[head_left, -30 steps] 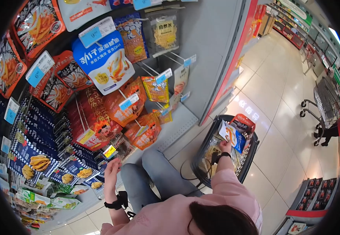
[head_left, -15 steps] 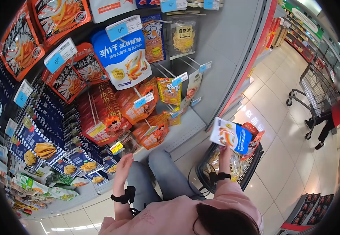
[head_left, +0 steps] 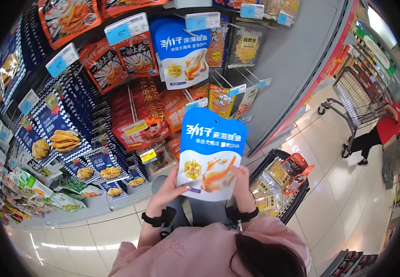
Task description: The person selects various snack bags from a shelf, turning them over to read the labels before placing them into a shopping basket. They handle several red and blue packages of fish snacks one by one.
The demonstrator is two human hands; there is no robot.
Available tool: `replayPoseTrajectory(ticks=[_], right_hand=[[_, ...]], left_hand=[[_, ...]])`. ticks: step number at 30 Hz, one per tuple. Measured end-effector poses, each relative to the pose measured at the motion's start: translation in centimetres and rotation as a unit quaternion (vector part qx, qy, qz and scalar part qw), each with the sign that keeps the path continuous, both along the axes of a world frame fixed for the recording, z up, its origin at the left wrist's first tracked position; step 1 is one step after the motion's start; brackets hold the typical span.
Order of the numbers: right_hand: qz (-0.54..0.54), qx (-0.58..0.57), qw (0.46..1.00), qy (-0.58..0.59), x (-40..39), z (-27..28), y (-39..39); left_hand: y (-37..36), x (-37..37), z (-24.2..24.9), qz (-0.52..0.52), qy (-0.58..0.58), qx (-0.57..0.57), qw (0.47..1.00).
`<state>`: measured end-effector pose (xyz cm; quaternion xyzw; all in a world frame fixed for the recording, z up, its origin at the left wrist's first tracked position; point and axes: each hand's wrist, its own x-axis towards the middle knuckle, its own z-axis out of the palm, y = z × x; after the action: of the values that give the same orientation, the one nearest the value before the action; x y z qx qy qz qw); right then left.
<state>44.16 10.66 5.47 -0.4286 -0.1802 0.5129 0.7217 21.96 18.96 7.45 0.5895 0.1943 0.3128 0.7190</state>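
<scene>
A blue-and-white snack pouch stands upright in front of me, its printed front facing me. My left hand grips its lower left corner, thumb across the front. On the lower right edge, my right hand pinches the pouch, with the fingers behind it hidden. Beyond it, a matching blue-and-white pouch hangs on the rack. To my right, a dark shopping basket holds several clear snack bags and a red-and-black bag.
Navy snack bags and red snack bags fill the rack at left and centre. Price tags jut out from the hooks. At right, a person in a red top is beside a shopping cart in the aisle.
The pouch has moved from above the basket to in front of me, turning upright. My left hand, empty before, now grips it too. The person with the cart has shifted slightly.
</scene>
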Motion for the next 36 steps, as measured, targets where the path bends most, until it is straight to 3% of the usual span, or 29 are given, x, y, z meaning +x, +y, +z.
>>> replayPoseTrajectory(ticks=[2,3,5,8,9,11,12,16,21,23,30,36], right_hand=[[-0.012,0.045,0.999,-0.001,-1.8,1.5,0.1],[-0.011,0.048,0.999,-0.008,-2.5,2.2,0.1],[0.009,-0.012,0.996,-0.083,-3.5,3.1,0.2],[0.164,-0.08,0.949,-0.255,-4.0,4.6,-0.1],[0.169,0.029,0.957,-0.235,-4.4,3.5,0.1],[0.187,0.06,0.956,-0.218,-5.1,3.5,0.4],[0.189,0.044,0.965,-0.175,-5.5,3.4,0.5],[0.181,-0.02,0.964,-0.194,-5.9,3.8,1.3],[0.17,0.021,0.955,-0.242,-5.2,5.5,2.1],[0.132,0.109,0.95,-0.26,-3.8,5.2,3.5],[-0.031,0.143,0.936,-0.32,0.3,8.8,9.8],[-0.002,0.167,0.941,-0.295,1.2,10.9,13.4]], left_hand=[[-0.8,0.6,1.7,0.104,0.054,-0.007,0.993],[-0.8,0.3,1.7,0.105,0.047,-0.005,0.993],[-0.6,-0.5,1.6,0.172,0.169,0.027,0.97],[-0.5,-1.2,0.4,0.245,0.072,0.017,0.967],[-0.7,-1.5,1.5,0.248,0.074,0.003,0.966],[-0.4,-1.4,1.3,0.295,0.03,0.01,0.955],[-0.6,-1.5,2.0,0.292,-0.01,0.007,0.956],[0.1,-1.3,1.4,0.384,-0.094,-0.031,0.918],[1.4,-3.3,-0.4,0.346,-0.119,-0.094,0.926],[0.4,-3.6,1.8,0.322,-0.082,-0.134,0.934],[0.2,-4.1,1.6,0.324,-0.087,-0.108,0.936],[0.2,-5.0,2.9,0.362,-0.135,-0.11,0.916]])
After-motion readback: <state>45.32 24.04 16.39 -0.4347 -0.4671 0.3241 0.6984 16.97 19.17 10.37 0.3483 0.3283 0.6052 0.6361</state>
